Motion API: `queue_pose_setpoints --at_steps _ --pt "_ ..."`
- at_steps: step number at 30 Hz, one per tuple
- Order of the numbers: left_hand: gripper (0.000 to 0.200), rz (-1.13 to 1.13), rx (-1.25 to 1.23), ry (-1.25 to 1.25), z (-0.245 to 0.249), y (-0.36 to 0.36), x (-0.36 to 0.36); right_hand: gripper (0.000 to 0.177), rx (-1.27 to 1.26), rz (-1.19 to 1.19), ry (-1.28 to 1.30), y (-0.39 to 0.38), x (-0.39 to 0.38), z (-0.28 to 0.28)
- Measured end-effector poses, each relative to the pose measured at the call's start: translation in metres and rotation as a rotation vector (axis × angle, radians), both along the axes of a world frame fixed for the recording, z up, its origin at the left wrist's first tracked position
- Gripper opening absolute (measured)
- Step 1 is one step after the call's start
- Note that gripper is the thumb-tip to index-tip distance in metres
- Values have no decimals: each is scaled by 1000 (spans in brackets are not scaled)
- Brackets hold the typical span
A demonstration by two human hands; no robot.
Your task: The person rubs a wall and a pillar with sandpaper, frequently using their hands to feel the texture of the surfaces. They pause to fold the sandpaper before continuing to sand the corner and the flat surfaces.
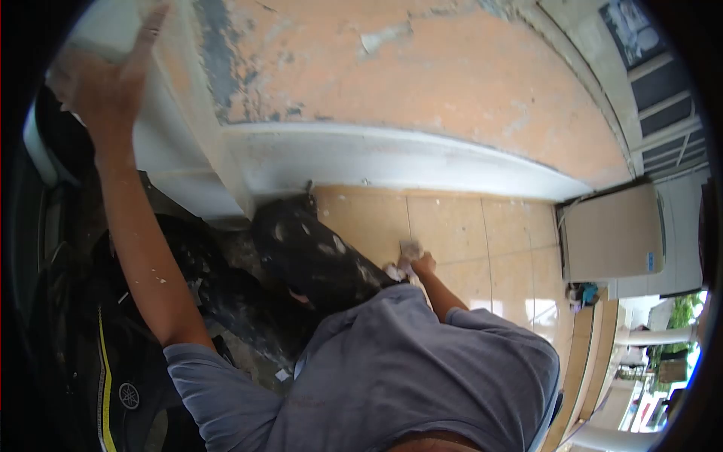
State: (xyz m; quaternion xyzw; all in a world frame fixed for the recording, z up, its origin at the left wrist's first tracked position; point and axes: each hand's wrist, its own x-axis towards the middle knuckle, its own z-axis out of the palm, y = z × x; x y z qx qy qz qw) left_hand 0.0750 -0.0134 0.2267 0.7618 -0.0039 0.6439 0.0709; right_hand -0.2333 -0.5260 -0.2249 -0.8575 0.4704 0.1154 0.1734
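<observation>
My left hand (105,83) is raised at the upper left against a white-painted pillar (169,124). Its thumb is stretched away from the other fingers, which are a little blurred. My right hand (424,264) is low over the tiled floor (452,226), its fingers closed around a small pale, greyish-white thing (410,249) whose kind I cannot make out. Dark trousers with pale smears (316,248) cover my bent leg, between the two hands.
A peeling orange wall (452,83) with a white lower band (361,154) runs along the far side. A black motorcycle (113,377) stands close on the left. At the right are a beige box-like cabinet (614,232) and steps (587,361).
</observation>
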Motion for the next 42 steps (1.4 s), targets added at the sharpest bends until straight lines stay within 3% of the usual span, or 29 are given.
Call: queue_pose_setpoints --at_steps 1,2,4,5,8,9,10,11,12,13,14,17,19,21,23,26,28,29,31,35,37,39,41,42 --pt "99 -262 -105 -5 2 -2 -7 80 1 -4 64 -3 2 3" --pt "112 -313 -62 -85 0 15 2 73 119 -43 115 -14 4 2" --pt "82 -559 -68 -354 21 32 11 71 32 -223 46 -13 5 9" --pt "82 -536 -45 -414 40 45 11 65 25 -242 26 -18 4 4" --pt "59 -880 -542 -291 86 73 26 42 -88 -190 112 15 39 63" --pt "59 -873 -518 -324 100 87 42 38 -67 -136 131 19 57 74" --pt "62 -1202 -816 -183 110 106 62 38 -57 -114 113 30 80 89" --pt "64 -1516 -1118 -13 115 122 77 36 -85 303 10 42 107 107" --pt "69 -1465 -1183 126 108 130 96 35 -113 715 -92 55 132 128" --pt "73 -1413 -1251 272 101 132 113 37 -85 950 -326 77 158 157" --pt "73 -1409 -1249 262 108 139 121 33 127 877 -359 112 181 220" --pt "73 -1501 -1114 276 103 126 108 26 300 1300 -761 175 205 382" --pt "74 -1546 -991 312 117 118 114 30 341 1364 -810 186 197 478" --pt "74 -1570 -889 345 118 117 110 26 168 1380 -1025 180 200 546" --pt "75 -1576 -825 389 106 121 97 21 169 1203 -1209 182 206 610" --pt "76 -1571 -772 421 118 114 99 20 18 1142 -1332 205 216 695" --pt "76 -1568 -751 434 118 113 96 19 -188 1116 -1613 225 225 727" --pt "76 -1563 -745 449 121 112 97 19 -177 1137 -1593 237 231 738" --pt "77 -1554 -738 472 120 116 93 17 -270 1213 -1805 267 247 753" --pt "78 -1561 -758 527 117 112 83 23 85 1028 -1706 323 271 710" --pt "78 -1553 -776 591 114 112 57 23 156 937 -1774 364 282 718" --pt "81 -1628 -1513 703 147 105 51 27 314 862 -1731 400 285 744" --pt "82 -1640 -1718 838 156 108 42 37 190 851 -1871 418 294 732" --pt "82 -1631 -1737 859 153 105 41 39 399 760 -1750 421 289 708"
